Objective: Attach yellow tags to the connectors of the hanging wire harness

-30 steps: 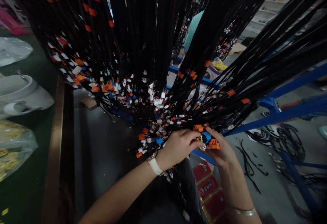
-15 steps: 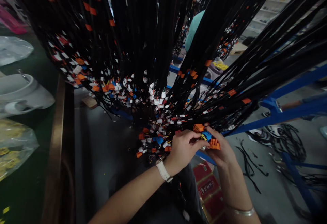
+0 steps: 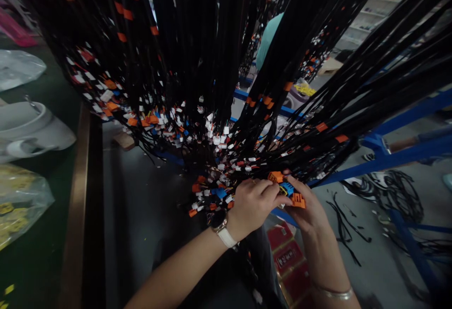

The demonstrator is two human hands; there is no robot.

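Observation:
My right hand (image 3: 310, 210) curls around a small cluster of wire connectors: an orange connector (image 3: 275, 176) on top, a blue connector (image 3: 286, 188) with a yellow edge in the middle, and another orange connector (image 3: 298, 200) below. From the left, my left hand (image 3: 253, 203) is closed with its fingertips against the blue connector and its thumb by the lower orange one. Whatever else lies between the left fingers is hidden. Beside the left hand hang loose connectors, among them a blue one (image 3: 221, 193).
Thick bundles of black cables (image 3: 197, 41) with orange tags hang in front. A blue metal frame (image 3: 406, 156) runs along the right. Bags of yellow parts (image 3: 21, 201) and a grey-white bin (image 3: 31, 125) sit at left. Red boxes (image 3: 287, 257) stand below; loose cables (image 3: 395, 196) lie on the floor.
My left hand has rolled over, and its fingers now cover more of the blue connector's left side. The right hand and its connectors have shifted very slightly right.

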